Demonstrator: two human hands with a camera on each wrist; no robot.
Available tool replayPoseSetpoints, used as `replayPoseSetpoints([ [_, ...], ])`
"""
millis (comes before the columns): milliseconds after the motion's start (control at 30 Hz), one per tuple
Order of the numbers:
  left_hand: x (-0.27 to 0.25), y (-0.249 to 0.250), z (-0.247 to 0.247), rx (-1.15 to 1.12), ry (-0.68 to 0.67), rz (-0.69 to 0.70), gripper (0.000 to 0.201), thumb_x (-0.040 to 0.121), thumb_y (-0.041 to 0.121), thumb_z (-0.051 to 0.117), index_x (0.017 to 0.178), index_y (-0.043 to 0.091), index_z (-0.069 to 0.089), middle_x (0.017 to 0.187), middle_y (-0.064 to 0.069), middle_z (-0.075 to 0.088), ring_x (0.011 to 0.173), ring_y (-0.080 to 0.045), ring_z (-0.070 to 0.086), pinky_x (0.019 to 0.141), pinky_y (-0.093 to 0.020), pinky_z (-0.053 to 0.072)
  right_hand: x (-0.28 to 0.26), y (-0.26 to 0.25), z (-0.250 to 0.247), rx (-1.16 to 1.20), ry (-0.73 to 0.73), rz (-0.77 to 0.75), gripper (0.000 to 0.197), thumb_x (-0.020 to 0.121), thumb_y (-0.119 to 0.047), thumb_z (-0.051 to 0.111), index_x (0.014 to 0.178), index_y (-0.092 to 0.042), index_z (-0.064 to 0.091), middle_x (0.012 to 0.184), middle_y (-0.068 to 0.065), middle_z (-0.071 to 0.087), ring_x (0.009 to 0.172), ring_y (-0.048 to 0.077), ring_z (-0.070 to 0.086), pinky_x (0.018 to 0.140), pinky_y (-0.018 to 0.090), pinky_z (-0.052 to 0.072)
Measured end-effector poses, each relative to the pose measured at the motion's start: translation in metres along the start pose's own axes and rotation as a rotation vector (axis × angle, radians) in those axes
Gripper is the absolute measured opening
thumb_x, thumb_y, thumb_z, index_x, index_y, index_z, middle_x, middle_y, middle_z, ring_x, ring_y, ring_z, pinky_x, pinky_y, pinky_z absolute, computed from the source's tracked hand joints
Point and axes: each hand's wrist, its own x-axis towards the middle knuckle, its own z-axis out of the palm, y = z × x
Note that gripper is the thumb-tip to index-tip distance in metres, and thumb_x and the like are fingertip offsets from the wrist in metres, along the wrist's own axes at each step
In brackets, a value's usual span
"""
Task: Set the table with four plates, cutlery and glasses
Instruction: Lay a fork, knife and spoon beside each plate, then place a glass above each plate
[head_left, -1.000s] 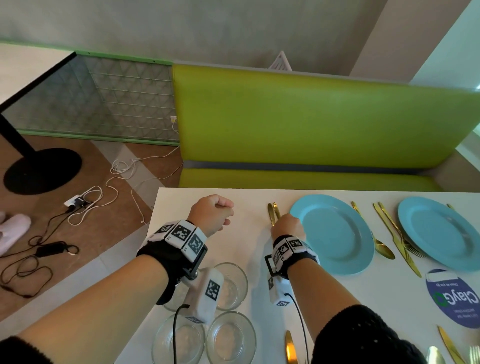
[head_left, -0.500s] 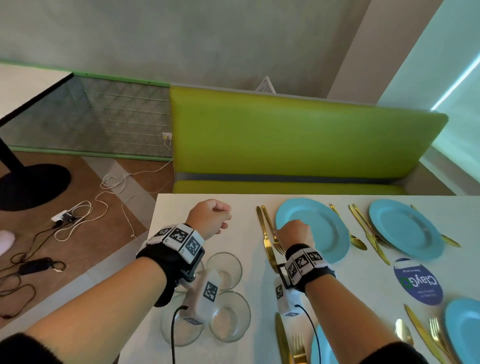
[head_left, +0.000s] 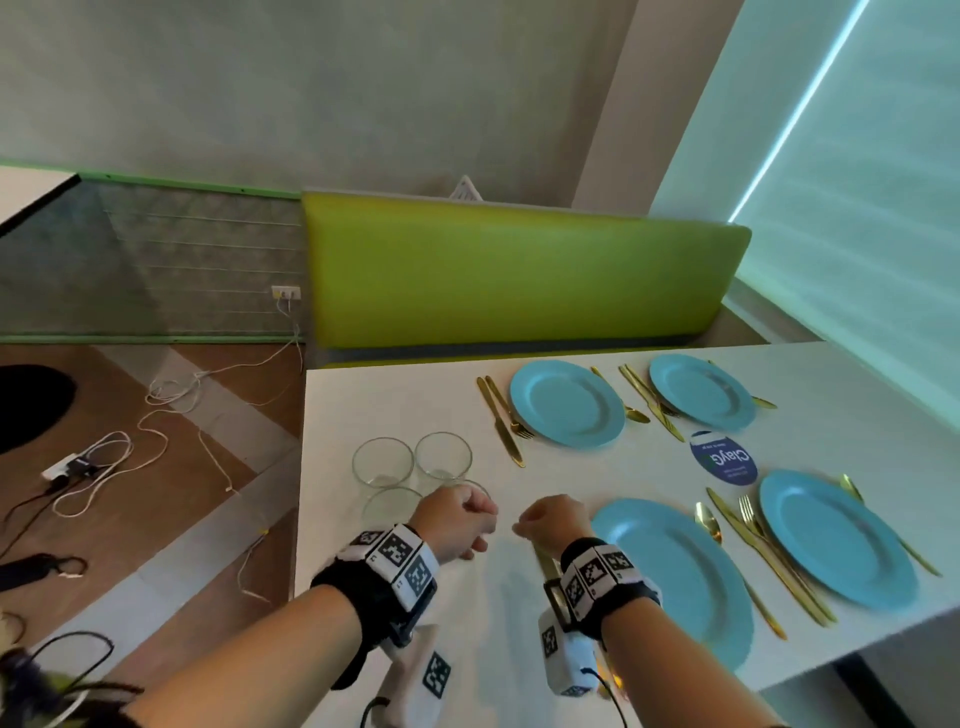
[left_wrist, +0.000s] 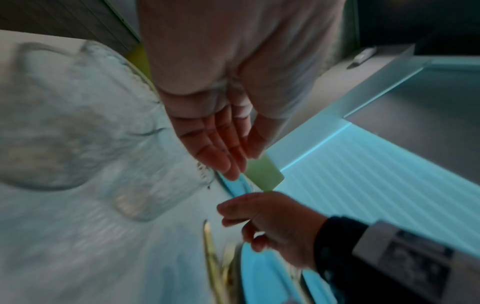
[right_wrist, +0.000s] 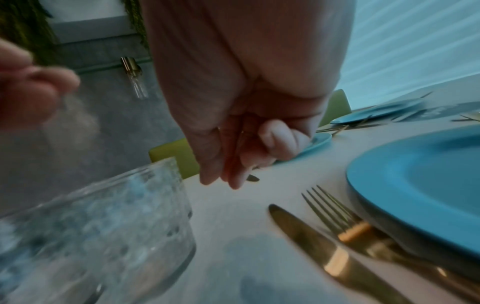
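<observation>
Four blue plates lie on the white table (head_left: 395, 613): far left (head_left: 566, 402), far right (head_left: 701, 389), near left (head_left: 675, 577), near right (head_left: 836, 535). Gold cutlery flanks each; a knife and fork (head_left: 501, 421) lie left of the far left plate. Several clear glasses (head_left: 383, 462) stand clustered at the table's left. My left hand (head_left: 470, 525) hovers over the nearest glasses with its fingers (left_wrist: 226, 156) hanging fairly straight, holding nothing. My right hand (head_left: 540, 519) hangs loosely curled and empty (right_wrist: 233, 164) above a knife (right_wrist: 311, 242) and fork (right_wrist: 335, 209) beside the near left plate.
A round blue sticker (head_left: 723, 458) sits between the plates. A green bench (head_left: 519, 280) runs along the table's far side. Cables and a power strip (head_left: 78, 465) lie on the floor left of the table's edge (head_left: 301, 493).
My right hand let go of the cutlery by the far left plate and drew back to the near side. The left hand drew back too. The view now takes in all plates.
</observation>
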Motion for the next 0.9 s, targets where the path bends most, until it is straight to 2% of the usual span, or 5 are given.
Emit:
replayPoseSetpoints([
  [200, -0.019, -0.064, 0.0, 0.281, -0.137, -0.379, 0.022, 0.089, 0.018, 0.055, 0.068, 0.012, 0.049, 0.072, -0.002, 0.057, 0.055, -0.014, 0.054, 0.046, -0.018, 0.041, -0.019, 0.001, 0.034, -0.064, -0.057, -0.011, 0.042, 0.079, -0.037, 0.072, 0.116, -0.019, 0.064, 0.122, 0.002, 0.063, 0.117, 0.017, 0.056, 0.101, 0.026, 0.043],
  [267, -0.023, -0.077, -0.009, 0.411, -0.06, -0.44, 0.023, 0.087, 0.03, 0.059, 0.075, 0.01, 0.053, 0.072, -0.003, 0.058, 0.072, -0.021, 0.061, 0.05, -0.021, 0.044, -0.021, -0.002, 0.044, -0.007, -0.082, -0.019, 0.056, 0.077, -0.037, 0.074, 0.126, -0.019, 0.055, 0.125, 0.004, 0.061, 0.123, 0.017, 0.051, 0.103, 0.027, 0.039],
  [333, -0.024, -0.09, -0.017, 0.468, 0.107, -0.458, 0.05, 0.082, 0.041, 0.064, 0.112, 0.002, 0.051, 0.111, -0.012, 0.059, 0.108, -0.027, 0.059, 0.078, -0.028, 0.05, -0.023, -0.006, 0.05, 0.059, -0.117, -0.036, 0.073, 0.075, -0.036, 0.077, 0.136, -0.017, 0.043, 0.126, 0.006, 0.06, 0.121, 0.017, 0.051, 0.101, 0.027, 0.04],
  [533, -0.013, -0.104, -0.028, 0.146, 0.462, -0.223, 0.101, 0.063, 0.029, 0.085, 0.141, -0.001, 0.027, 0.141, -0.017, 0.037, 0.133, -0.03, 0.037, 0.107, -0.033, 0.034, -0.023, -0.018, 0.062, 0.159, -0.066, -0.136, 0.095, 0.066, -0.034, 0.084, 0.142, -0.014, 0.031, 0.136, 0.007, 0.049, 0.126, 0.021, 0.046, 0.102, 0.028, 0.039],
  [900, 0.013, -0.117, -0.015, -0.005, 0.551, -0.048, 0.098, 0.054, 0.019, 0.09, 0.138, 0.011, 0.039, 0.138, -0.009, 0.05, 0.127, -0.026, 0.048, 0.104, -0.034, 0.04, -0.007, -0.018, 0.082, 0.333, 0.029, -0.164, 0.094, 0.058, -0.033, 0.087, 0.137, -0.02, 0.036, 0.133, 0.001, 0.054, 0.124, 0.02, 0.05, 0.101, 0.029, 0.041],
])
